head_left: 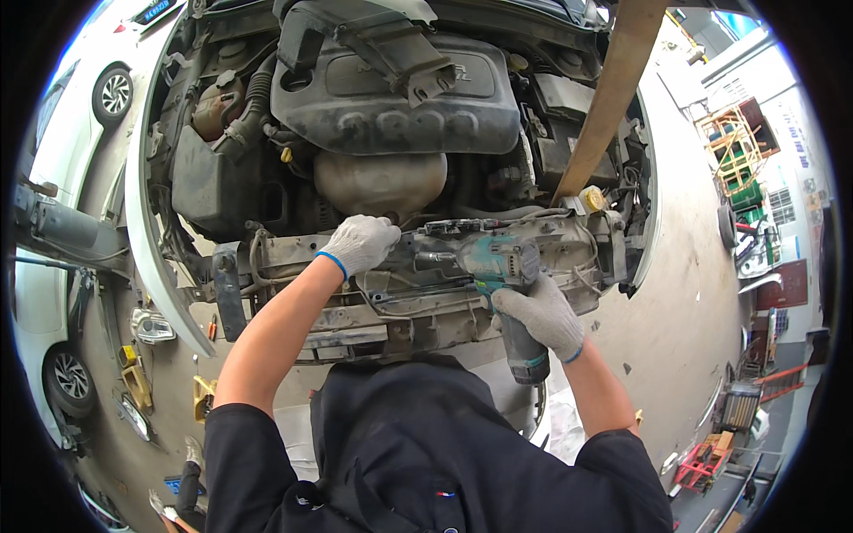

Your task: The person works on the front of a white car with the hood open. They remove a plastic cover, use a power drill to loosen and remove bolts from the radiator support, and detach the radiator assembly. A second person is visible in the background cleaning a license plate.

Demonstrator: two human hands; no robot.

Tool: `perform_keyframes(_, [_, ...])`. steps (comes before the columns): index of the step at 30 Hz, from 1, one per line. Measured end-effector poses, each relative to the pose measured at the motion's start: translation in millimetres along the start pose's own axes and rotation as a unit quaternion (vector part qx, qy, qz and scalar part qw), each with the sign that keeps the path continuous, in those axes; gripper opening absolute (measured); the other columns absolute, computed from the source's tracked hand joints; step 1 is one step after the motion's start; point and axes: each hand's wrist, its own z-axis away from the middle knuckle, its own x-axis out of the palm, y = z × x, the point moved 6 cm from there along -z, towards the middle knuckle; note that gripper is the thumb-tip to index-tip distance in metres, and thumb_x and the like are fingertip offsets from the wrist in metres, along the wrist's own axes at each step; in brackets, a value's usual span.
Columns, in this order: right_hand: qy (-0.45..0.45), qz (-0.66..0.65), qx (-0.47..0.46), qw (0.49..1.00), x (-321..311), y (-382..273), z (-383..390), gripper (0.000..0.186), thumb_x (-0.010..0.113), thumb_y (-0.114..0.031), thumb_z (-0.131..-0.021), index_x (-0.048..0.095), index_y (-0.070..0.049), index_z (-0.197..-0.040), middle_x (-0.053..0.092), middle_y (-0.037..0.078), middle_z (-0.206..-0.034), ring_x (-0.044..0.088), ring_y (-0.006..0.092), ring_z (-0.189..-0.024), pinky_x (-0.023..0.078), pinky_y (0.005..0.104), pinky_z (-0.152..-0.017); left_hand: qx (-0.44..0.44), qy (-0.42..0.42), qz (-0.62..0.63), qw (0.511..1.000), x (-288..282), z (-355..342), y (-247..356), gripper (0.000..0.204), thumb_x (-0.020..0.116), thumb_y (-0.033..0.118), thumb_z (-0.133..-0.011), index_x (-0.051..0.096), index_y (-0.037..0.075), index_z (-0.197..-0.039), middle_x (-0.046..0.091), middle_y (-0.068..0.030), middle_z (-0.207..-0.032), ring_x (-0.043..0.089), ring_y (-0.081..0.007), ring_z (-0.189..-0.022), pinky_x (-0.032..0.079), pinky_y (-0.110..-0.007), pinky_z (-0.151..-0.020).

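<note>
My right hand (544,316), in a pale work glove, is wrapped round the grip of a teal and black cordless impact wrench (496,259). The wrench's metal socket (435,256) points left across the front crossmember (298,282) of a car with its front bumper off. Also gloved, with a blue cuff, my left hand (361,242) lies at the crossmember's upper edge, left of the socket. Its fingers are curled together; whatever they hold is too small or hidden. Just behind it sits a rounded metal heat shield (382,182) below the black engine cover (391,93).
A long brown board (613,98) slants over the engine bay's right side. A dusty black air duct (378,44) lies on the engine cover. On the left floor lie a headlamp (153,326) and yellow parts (136,387), near another person's leg (190,484). A white car (71,160) stands beyond.
</note>
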Motion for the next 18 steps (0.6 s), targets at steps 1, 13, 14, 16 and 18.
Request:
perform_keyframes(1, [-0.005, 0.012, -0.001, 1.0, 1, 0, -2, 0.031, 0.069, -0.021, -0.084, 0.067, 0.003, -0.103, 0.07, 0.008, -0.086, 0.068, 0.0158, -0.07, 0.056, 0.0334, -0.067, -0.025, 0.013, 0.037, 0.999, -1, 1, -1, 0.01, 0.063, 0.014, -0.085, 0.069, 0.009, -0.092, 0.068, -0.0151, -0.097, 0.067, -0.0375, -0.092, 0.054, -0.049, -0.079])
perform_keyframes(13, [-0.035, 0.399, -0.074, 0.913, 55, -61, -72, 0.061, 0.067, -0.048, -0.079, 0.067, -0.001, -0.118, 0.07, 0.027, -0.109, 0.068, 0.0413, -0.105, 0.052, 0.0441, -0.092, -0.249, -0.18, 0.359, 0.881, 30, -25, -48, 0.034, 0.059, 0.005, -0.08, 0.073, 0.008, -0.11, 0.073, -0.0201, -0.094, 0.068, -0.0347, -0.078, 0.057, -0.038, -0.071])
perform_keyframes(14, [-0.055, 0.373, -0.073, 0.923, 57, -62, -78, 0.064, 0.068, -0.048, -0.078, 0.067, 0.003, -0.116, 0.07, 0.029, -0.107, 0.068, 0.0407, -0.104, 0.052, 0.044, -0.092, -0.238, -0.211, 0.338, 0.886, 27, -30, -47, 0.033, 0.06, 0.007, -0.079, 0.073, 0.007, -0.108, 0.073, -0.0182, -0.093, 0.067, -0.0293, -0.071, 0.056, -0.039, -0.062])
perform_keyframes(16, [-0.079, 0.394, -0.066, 0.913, 65, -77, -82, 0.065, 0.068, -0.048, -0.078, 0.066, 0.005, -0.115, 0.07, 0.03, -0.107, 0.068, 0.0402, -0.104, 0.052, 0.0437, -0.091, -0.152, -0.244, 0.239, 0.928, 46, -46, -55, 0.04, 0.055, -0.001, -0.075, 0.072, 0.005, -0.11, 0.072, -0.015, -0.091, 0.066, -0.0278, -0.068, 0.053, -0.041, -0.057])
perform_keyframes(18, [-0.104, 0.451, -0.093, 0.882, 78, -100, -82, 0.068, 0.066, -0.048, -0.079, 0.064, 0.01, -0.115, 0.069, 0.031, -0.108, 0.068, 0.0406, -0.104, 0.053, 0.0433, -0.092, -0.024, -0.233, 0.092, 0.968, 74, -68, -68, 0.029, 0.061, 0.001, -0.077, 0.072, 0.002, -0.103, 0.07, -0.0114, -0.086, 0.064, -0.0248, -0.069, 0.052, -0.043, -0.059])
